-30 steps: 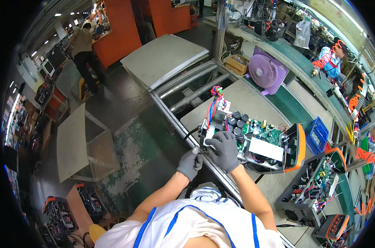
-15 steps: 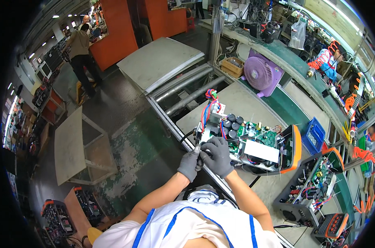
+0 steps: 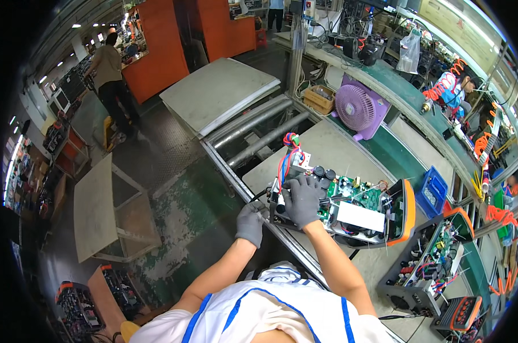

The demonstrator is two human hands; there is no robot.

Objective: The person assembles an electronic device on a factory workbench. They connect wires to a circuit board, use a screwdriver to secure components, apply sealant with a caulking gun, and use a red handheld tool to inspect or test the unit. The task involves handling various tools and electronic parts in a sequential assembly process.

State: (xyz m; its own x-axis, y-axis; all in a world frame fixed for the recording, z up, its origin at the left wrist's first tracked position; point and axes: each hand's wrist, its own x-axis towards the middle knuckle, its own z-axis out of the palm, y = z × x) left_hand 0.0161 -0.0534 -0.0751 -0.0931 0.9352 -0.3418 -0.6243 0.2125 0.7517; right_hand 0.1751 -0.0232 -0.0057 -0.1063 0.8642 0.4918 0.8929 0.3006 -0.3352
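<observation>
An opened electronic unit [image 3: 359,218] with an orange-edged end panel lies on the roller line in front of me. Green circuit boards, black round capacitors and a white sheet show inside it. My right hand [image 3: 302,201], in a grey glove, is bent over its left end beside the capacitors; its fingertips are hidden among the parts. Red and blue wires [image 3: 284,167] rise just left of those fingers. Off the unit's near left corner is my left hand [image 3: 250,224], also gloved, its fingers curled. A black cable [image 3: 260,195] passes close to it; what the fingers hold is unclear.
A purple fan [image 3: 356,108] stands beyond the unit, near a yellow bin [image 3: 319,99]. To the right are a blue bin [image 3: 432,192] and another opened unit [image 3: 427,260]. Metal rollers [image 3: 270,140] lie ahead; a grey board [image 3: 222,94] sits beyond them. People work farther off.
My hands, close together at the unit's near left corner before, have parted. The left moved left, away from the unit; the right moved forward over its wires and capacitors.
</observation>
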